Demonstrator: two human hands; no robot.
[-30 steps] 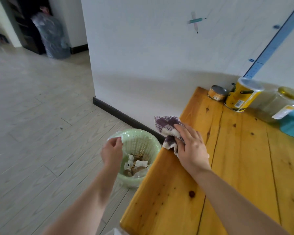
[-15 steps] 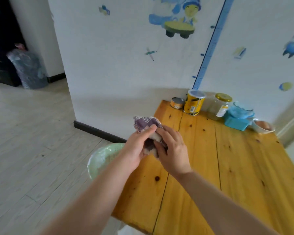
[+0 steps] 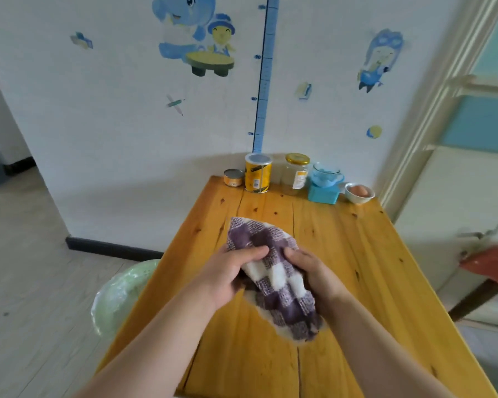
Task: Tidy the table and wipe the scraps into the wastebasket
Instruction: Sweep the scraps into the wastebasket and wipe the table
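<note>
Cloth (image 3: 273, 271) held over the middle of the table (image 3: 371, 282)
It is gripped by the left hand (image 3: 227, 275) and right hand (image 3: 314, 271); the wastebasket (image 3: 118, 297) is set below the table's left edge, and a tin (image 3: 234, 178), can (image 3: 258, 176), jar (image 3: 296, 175), cup (image 3: 325, 175) and bowl (image 3: 359, 193) are lined along its far edge.

Well beyond our left hand (image 3: 230, 272) we see a small round orange tin (image 3: 234, 178) just beside a tall yellow cylindrical can (image 3: 258, 177). Beyond our right hand (image 3: 314, 271) stand a clear glass jar with a gold lid (image 3: 296, 174), a pale blue cup (image 3: 327, 174) on a turquoise box (image 3: 322, 194), and a small white bowl (image 3: 357, 199) holding a brown egg (image 3: 359, 190). A red seat (image 3: 492, 265) shows well to that hand's right.
</note>
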